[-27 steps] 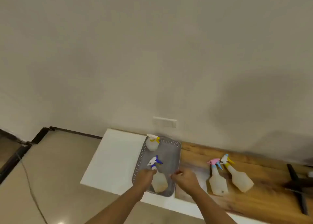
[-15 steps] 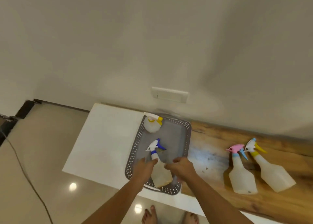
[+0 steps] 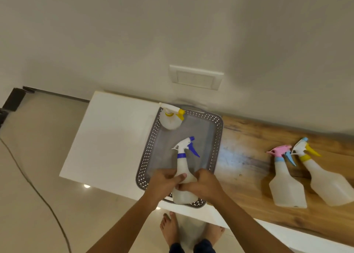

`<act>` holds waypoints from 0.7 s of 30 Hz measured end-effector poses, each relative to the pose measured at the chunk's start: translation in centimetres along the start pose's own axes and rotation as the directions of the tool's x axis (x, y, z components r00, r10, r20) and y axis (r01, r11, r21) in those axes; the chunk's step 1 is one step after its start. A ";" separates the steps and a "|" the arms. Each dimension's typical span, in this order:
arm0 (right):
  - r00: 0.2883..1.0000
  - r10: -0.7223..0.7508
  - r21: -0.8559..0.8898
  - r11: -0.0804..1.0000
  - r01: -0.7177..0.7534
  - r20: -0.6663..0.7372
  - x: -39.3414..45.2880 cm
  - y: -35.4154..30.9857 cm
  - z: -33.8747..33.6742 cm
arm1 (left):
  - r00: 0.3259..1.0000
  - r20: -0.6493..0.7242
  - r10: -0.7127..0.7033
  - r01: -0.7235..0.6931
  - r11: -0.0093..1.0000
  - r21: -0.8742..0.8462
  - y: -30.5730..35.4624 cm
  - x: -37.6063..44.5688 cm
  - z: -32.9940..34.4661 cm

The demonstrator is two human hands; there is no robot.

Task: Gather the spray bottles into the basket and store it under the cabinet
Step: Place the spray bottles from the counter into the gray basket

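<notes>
A grey perforated basket (image 3: pixel 217 138) sits on the white cabinet top (image 3: pixel 115 138) by the wall. In its far left corner stands a bottle with a yellow trigger (image 3: pixel 171 119). A blue-trigger spray bottle (image 3: pixel 183 168) stands at the basket's near end. My left hand (image 3: pixel 162 183) and my right hand (image 3: pixel 204 184) both grip its body from either side. On the wooden counter (image 3: pixel 247 176) to the right stand a pink-and-blue-trigger bottle (image 3: pixel 285 184) and a white-and-yellow-trigger bottle (image 3: pixel 323 178), side by side.
A white switch plate (image 3: pixel 196 77) is on the wall above the basket. A dark cable (image 3: pixel 38 191) runs across the tiled floor at the left. My bare feet (image 3: pixel 170 229) show below the cabinet's front edge.
The view has tilted down and closer. Both hands have closed in around the blue-trigger bottle's body; earlier the right hand was beside it at the basket's edge.
</notes>
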State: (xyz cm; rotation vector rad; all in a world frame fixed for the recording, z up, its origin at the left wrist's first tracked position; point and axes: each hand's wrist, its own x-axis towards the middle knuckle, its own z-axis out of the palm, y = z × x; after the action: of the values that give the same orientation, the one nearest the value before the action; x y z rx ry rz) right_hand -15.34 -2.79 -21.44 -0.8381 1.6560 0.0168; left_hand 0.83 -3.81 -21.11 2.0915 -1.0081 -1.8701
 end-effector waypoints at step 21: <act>0.678 -0.462 -0.182 0.877 0.444 -0.571 7.7 -3.6 -5.1 | 0.789 -0.113 0.604 -0.588 0.795 0.149 7.7 8.5 4.7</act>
State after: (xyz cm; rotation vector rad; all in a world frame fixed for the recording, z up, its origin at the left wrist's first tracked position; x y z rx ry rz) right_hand -17.99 -11.62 -25.11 -1.3627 1.9811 -0.6452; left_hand -6.44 -13.07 -24.97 1.6416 -1.5314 -1.3339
